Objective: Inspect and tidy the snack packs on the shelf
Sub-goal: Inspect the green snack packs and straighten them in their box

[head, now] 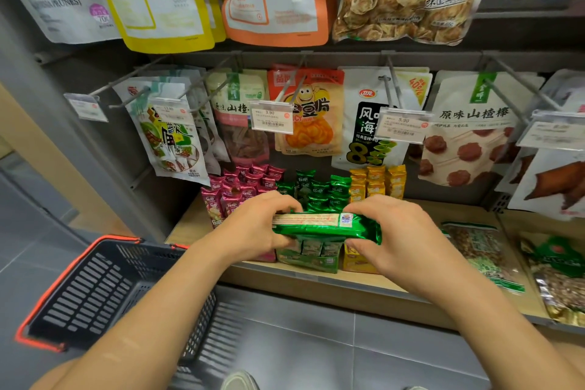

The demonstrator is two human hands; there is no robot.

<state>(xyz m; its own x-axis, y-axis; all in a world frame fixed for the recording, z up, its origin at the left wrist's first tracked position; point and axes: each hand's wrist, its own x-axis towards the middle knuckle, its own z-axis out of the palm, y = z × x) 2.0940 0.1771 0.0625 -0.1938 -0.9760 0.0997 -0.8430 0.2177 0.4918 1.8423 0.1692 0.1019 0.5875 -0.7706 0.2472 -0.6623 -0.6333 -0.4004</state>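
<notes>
Green foil snack pack point(326, 228) held over the front of the pale wooden shelf point(459, 215).
Left hand point(253, 225) grips its left end, right hand point(402, 237) its right. Behind it, left to right: small pink packs point(240, 187), small green packs point(319, 190), small yellow packs point(376, 182). Black plastic basket point(95, 288) sits lower left.

Light wooden shelf point(424, 222): pink packs point(243, 187), green packs point(319, 191) and yellow packs point(376, 182) in upright rows, side by side. Flat nut bag point(481, 250) lies right, second nut bag point(557, 279) beside it.
</notes>
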